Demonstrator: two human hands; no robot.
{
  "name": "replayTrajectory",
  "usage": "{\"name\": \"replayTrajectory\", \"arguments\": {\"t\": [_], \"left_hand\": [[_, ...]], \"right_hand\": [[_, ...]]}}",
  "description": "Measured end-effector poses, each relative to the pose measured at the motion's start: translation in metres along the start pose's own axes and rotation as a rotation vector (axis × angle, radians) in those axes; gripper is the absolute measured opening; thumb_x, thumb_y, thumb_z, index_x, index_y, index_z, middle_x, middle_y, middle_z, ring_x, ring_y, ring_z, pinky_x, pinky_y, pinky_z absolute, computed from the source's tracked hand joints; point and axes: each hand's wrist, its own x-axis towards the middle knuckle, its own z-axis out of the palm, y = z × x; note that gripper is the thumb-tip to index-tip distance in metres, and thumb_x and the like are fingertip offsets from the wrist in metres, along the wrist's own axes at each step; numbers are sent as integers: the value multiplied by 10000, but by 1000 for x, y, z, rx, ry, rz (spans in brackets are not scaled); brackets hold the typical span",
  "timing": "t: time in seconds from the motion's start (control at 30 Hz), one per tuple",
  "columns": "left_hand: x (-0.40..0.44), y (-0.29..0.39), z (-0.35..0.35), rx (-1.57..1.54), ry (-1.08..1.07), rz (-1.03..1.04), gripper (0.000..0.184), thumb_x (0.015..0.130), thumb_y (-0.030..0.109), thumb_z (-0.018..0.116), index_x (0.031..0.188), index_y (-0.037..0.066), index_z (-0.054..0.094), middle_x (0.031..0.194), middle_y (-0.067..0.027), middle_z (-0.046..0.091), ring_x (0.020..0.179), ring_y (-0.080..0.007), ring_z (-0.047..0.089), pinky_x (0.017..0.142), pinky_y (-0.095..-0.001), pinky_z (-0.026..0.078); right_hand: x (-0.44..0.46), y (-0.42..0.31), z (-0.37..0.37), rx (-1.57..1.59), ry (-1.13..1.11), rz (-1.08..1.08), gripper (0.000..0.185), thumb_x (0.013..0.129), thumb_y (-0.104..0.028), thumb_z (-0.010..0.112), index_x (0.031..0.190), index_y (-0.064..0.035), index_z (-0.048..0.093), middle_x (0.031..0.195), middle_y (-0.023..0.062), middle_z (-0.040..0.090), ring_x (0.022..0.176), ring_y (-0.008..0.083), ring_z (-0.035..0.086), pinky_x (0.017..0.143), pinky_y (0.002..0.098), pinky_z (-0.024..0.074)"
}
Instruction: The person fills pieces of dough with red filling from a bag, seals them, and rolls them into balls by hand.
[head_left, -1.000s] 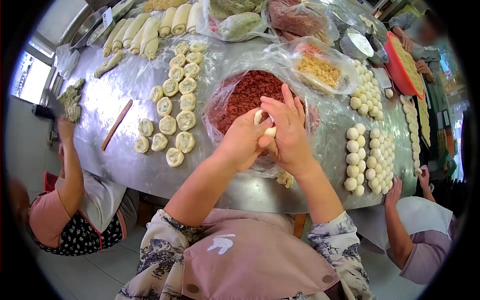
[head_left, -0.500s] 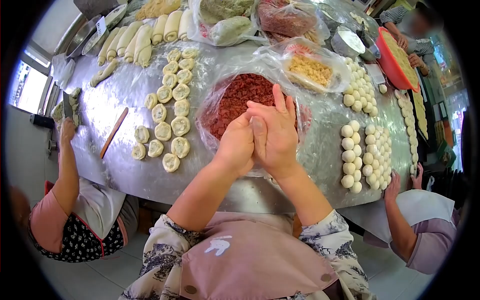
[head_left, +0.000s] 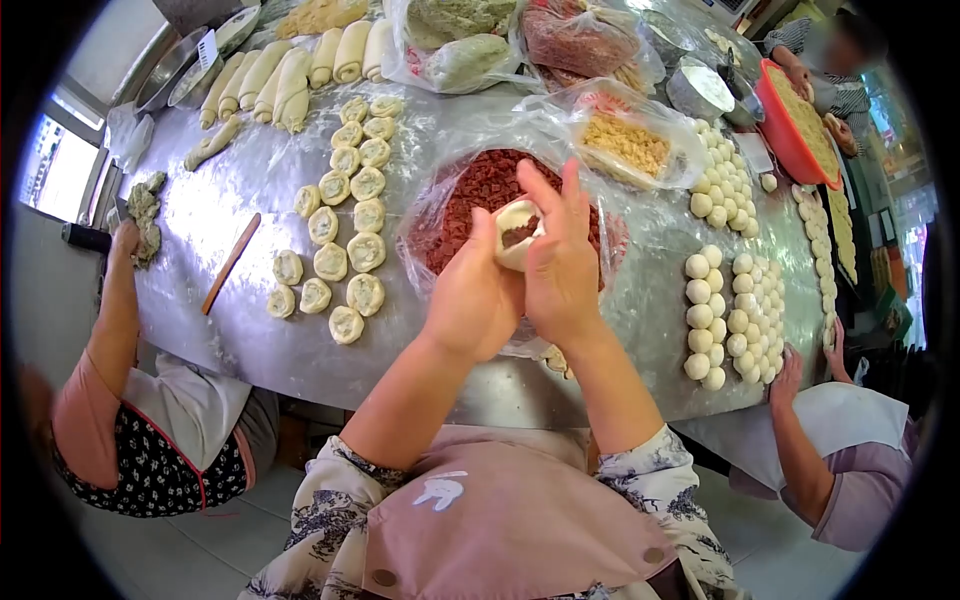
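Note:
Between my two hands is a round piece of pale dough (head_left: 509, 254) with dark red filling showing in its open top. My left hand (head_left: 470, 300) is curled around its left and lower side. My right hand (head_left: 562, 275) closes on its right side, with two fingers pointing up. Both hands are over a plastic-lined heap of dark red filling (head_left: 470, 192). To the left lie rows of flat dough rounds (head_left: 366, 251) with pale centres. White dough balls (head_left: 699, 316) stand in rows on the right.
A wooden stick (head_left: 232, 262) lies at left. Dough rolls (head_left: 262, 75), bagged fillings (head_left: 580, 38), a bag of yellow crumbs (head_left: 628, 146) and a red basin (head_left: 797, 125) are farther back. A co-worker's hand (head_left: 124, 240) is at far left; another's hands (head_left: 788, 378) are at right.
My hands have parted slightly at the top, and the dough with its filling, hidden half a second ago, now shows. The left co-worker's hand has moved down and left.

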Motion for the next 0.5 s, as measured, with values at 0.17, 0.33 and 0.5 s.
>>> {"name": "replayTrajectory", "arguments": {"t": [0.17, 0.33, 0.5], "left_hand": [[6, -7, -24, 199, -83, 46, 344, 1022, 196, 370, 1307, 9, 410, 1255, -122, 520, 1173, -210, 523, 999, -336, 443], [0, -10, -3, 165, -40, 53, 390, 1019, 150, 353, 1378, -1, 345, 1316, -130, 480, 1199, -198, 501, 1029, -324, 412], [-1, -18, -8, 764, -53, 389, 402, 1019, 135, 348, 1390, -17, 366, 1312, -120, 492, 1184, -198, 494, 1020, -319, 382]], "right_hand": [[0, -2, 9, -185, 184, -247, 227, 950, -214, 490, 1062, -73, 629, 1090, 98, 660, 1271, 398, 460, 1119, 495, 174], [-3, 4, 12, 106, 235, -45, 268, 1002, -195, 408, 1081, -36, 608, 1092, 104, 662, 1204, 368, 533, 1095, 439, 281], [5, -14, 6, 813, 317, 455, 496, 1041, -337, 312, 1268, 81, 454, 1234, 194, 574, 1202, 273, 519, 1071, 376, 331]]}}
